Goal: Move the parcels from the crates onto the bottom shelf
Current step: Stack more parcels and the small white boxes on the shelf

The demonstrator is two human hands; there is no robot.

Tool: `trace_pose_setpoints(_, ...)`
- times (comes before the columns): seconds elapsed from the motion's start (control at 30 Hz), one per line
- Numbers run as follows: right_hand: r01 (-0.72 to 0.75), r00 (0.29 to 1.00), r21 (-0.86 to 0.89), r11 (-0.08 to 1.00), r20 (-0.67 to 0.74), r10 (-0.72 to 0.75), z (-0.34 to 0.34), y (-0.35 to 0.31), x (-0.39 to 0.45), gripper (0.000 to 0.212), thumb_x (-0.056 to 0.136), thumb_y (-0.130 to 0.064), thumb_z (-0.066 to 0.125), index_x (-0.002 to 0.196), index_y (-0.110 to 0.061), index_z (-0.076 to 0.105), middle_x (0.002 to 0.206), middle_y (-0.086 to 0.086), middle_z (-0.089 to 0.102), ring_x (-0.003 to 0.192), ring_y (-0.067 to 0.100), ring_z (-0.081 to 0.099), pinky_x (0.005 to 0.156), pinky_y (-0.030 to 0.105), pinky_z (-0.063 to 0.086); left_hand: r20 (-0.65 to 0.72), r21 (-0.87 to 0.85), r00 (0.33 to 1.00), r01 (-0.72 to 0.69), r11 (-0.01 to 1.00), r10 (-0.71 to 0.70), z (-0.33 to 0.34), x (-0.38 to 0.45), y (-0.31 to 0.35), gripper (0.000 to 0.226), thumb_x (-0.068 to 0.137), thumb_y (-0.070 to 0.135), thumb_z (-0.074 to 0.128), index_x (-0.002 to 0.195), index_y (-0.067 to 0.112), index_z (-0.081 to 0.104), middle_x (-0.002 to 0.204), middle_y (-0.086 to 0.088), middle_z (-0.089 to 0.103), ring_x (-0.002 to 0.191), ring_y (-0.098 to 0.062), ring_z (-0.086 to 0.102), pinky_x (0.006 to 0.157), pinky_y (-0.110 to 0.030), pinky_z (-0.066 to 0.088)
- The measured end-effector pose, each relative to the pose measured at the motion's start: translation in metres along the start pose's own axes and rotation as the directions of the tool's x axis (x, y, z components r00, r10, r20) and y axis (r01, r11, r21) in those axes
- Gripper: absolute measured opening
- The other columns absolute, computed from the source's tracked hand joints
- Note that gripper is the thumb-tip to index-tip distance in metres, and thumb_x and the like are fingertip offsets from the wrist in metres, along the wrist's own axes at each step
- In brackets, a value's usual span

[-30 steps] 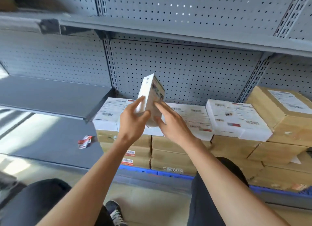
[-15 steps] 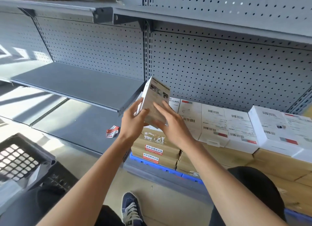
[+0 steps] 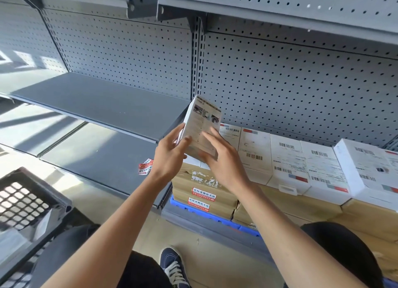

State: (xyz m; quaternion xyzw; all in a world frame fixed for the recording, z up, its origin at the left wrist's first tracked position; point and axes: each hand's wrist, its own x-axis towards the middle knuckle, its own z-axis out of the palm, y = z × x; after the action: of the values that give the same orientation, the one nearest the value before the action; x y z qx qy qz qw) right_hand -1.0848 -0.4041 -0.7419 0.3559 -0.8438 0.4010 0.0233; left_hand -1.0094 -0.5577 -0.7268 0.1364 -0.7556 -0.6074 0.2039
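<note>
Grey pegboard shelving (image 3: 280, 89), frame centre: small white parcel (image 3: 202, 126) held upright, left hand (image 3: 170, 156) gripping its edge, right hand (image 3: 224, 165) fingers flat steadying, apparently for standing beside the stacked boxes (image 3: 288, 163).

Both arms extended forward; left hand (image 3: 170, 156) grips with curled fingers, right hand (image 3: 224, 158) fingers straight, pressing.

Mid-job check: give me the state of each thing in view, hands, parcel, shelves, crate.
Left hand: grip on the small box's left edge.
Right hand: fingers flat against the box face.
Small white box: held upright, tilted, above the stacked parcels.
White parcels: lying in a row on brown cartons.
Brown cartons: stacked, taped shut.
Bottom shelf: bears one loose red label.
Black crate: on the left; contents unclear.
</note>
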Motion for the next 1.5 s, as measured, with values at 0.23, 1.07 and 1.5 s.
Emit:
trace_pose_setpoints(0.23,-0.171,0.984,0.349,0.921,0.011,0.178,-0.008,-0.018,0.008,0.052,0.097,-0.030,0.062,0.147,-0.029,0.048,0.143,-0.019,0.050,0.125,-0.012,0.047,0.105,0.029,0.047,-0.125,0.011,0.987,-0.104,0.995,0.104,0.000,0.002,0.000,0.054,0.090,0.027,0.074,0.141,0.029,0.057,0.132,0.019,0.064,0.112,-0.002,0.066,0.091,-0.026,0.054)
trace_pose_setpoints(1.07,-0.255,0.876,0.782,0.569,-0.063,0.479,-0.011,-0.015,0.020,0.045,0.104,-0.010,0.050,0.145,-0.025,0.045,0.129,0.002,0.067,0.116,0.017,0.066,0.098,0.044,0.054,0.043,0.037,0.997,-0.067,0.997,0.065,0.001,-0.005,-0.011,0.058,0.089,0.045,0.075,0.142,0.044,0.052,0.132,0.021,0.063,0.117,-0.010,0.062,0.099,-0.035,0.053)
trace_pose_setpoints(1.5,-0.189,0.971,0.236,0.953,-0.099,0.218,-0.009,-0.034,0.027,0.059,0.101,-0.042,0.050,0.155,-0.030,0.030,0.141,-0.020,0.054,0.128,-0.004,0.048,0.101,0.017,0.036,0.032,0.338,0.956,-0.285,0.897,0.292,-0.023,0.020,-0.008,0.058,0.090,0.006,0.074,0.144,0.019,0.056,0.138,0.024,0.050,0.103,-0.009,0.064,0.094,-0.018,0.051)
